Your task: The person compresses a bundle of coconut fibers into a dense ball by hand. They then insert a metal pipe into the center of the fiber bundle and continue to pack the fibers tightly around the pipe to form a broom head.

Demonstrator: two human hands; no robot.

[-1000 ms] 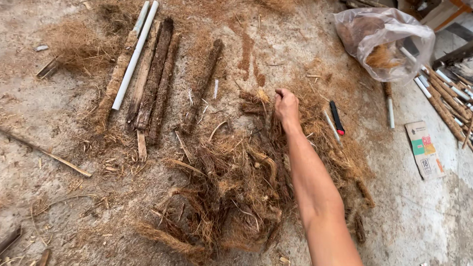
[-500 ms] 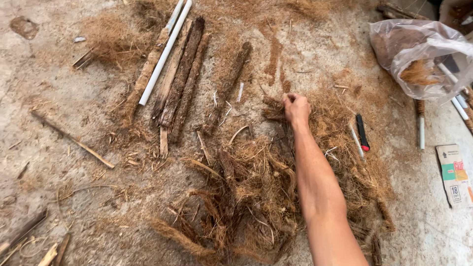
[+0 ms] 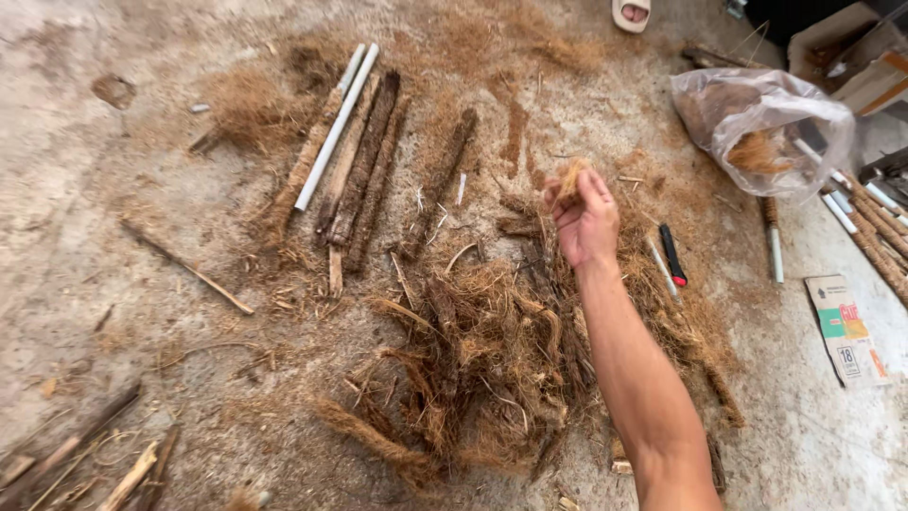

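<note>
My right hand [image 3: 584,220] is raised, palm turned up, above a heap of brown coconut fibre [image 3: 482,350] on the concrete floor. Its fingertips pinch a small tuft of pale fibre [image 3: 570,176]. A row of fibre-wrapped poles [image 3: 364,175] and a bare white pipe [image 3: 336,128] lie side by side to the upper left of the hand. One more wrapped pole [image 3: 442,180] lies apart, closer to the hand. My left hand is out of view.
A red-and-black cutter [image 3: 672,255] lies right of my wrist. A clear plastic bag with fibre [image 3: 761,118] sits at the upper right, beside more poles and pipes [image 3: 875,222] and a printed card [image 3: 845,328]. Loose sticks [image 3: 184,265] lie left.
My right hand has lifted off the fibre heap and turned palm up, now pinching a tuft of fibre. The view has shifted so everything sits further right and lower.
</note>
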